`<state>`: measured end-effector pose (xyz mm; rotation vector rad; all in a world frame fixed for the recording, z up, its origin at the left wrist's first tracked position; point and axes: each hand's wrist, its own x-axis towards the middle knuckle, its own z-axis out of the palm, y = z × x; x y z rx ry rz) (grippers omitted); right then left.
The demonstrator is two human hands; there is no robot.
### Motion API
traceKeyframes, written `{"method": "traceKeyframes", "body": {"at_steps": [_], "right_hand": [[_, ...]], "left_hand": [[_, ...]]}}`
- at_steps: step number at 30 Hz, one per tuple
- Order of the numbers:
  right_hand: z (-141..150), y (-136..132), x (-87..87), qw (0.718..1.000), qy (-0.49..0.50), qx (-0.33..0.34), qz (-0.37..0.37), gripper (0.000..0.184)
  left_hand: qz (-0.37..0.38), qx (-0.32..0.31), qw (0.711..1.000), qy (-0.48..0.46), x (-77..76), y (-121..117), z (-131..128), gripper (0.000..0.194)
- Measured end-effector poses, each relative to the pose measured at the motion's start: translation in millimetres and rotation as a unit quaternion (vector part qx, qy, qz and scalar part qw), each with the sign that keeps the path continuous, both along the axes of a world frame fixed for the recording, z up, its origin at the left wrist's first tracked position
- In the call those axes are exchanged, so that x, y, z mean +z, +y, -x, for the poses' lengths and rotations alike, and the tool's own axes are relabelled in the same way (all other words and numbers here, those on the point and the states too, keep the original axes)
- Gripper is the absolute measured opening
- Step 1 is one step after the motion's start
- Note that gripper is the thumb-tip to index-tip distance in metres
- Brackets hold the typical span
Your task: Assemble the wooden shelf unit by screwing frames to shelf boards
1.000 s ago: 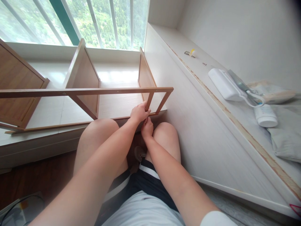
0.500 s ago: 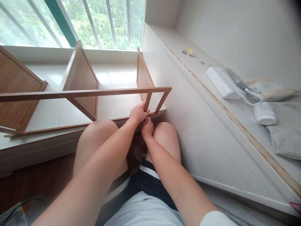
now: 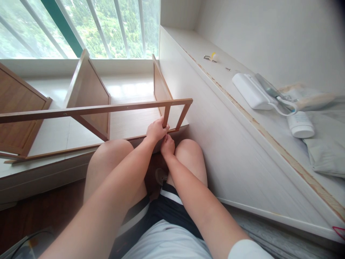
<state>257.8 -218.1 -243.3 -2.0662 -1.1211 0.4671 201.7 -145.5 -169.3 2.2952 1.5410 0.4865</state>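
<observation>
A brown wooden shelf frame (image 3: 94,109) lies on its side on the white window ledge (image 3: 54,133), with upright panels and a long top rail. My left hand (image 3: 155,130) is wrapped round a short vertical bar near the frame's right end. Just below it, my right hand (image 3: 167,146) is closed in a pinch against the frame's lower rail; what it holds is hidden. Both hands sit between my bare knees.
A white wall panel (image 3: 229,144) runs along the right. On the ledge above it lie a white box (image 3: 250,91), a white bottle (image 3: 299,126), grey cloth (image 3: 326,151), and small hardware pieces (image 3: 210,57). Barred windows (image 3: 94,25) are ahead; dark floor (image 3: 40,208) at left.
The view has shifted slightly left and down. Both hands stay on the same spot of the frame with hardly any movement.
</observation>
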Motion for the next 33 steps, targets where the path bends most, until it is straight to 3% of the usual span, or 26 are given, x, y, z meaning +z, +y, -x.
{"method": "traceKeyframes", "body": {"at_steps": [8,12,18,23,33], "right_hand": [[-0.4,7.6,-5.1,0.993,0.097,-0.026,-0.058,0.052],[3.0,11.9,-7.0,0.975,0.185,-0.034,-0.117,0.051],[8.5,18.3,-6.9,0.923,0.342,-0.062,-0.164,0.044],[13.2,22.6,-6.1,0.858,0.473,-0.089,-0.177,0.036],[19.3,19.2,3.3,0.773,0.617,-0.073,-0.132,0.031]], "left_hand": [[0.008,0.002,1.0,-0.004,-2.6,1.1,-0.1,0.031],[0.001,-0.001,1.0,-0.004,-3.8,1.2,-0.2,0.031],[-0.003,0.002,1.0,-0.003,-3.2,0.7,-0.1,0.03],[0.0,0.002,1.0,-0.004,-2.0,0.8,0.0,0.031],[0.001,0.01,1.0,0.003,0.6,-1.0,-2.0,0.033]]}}
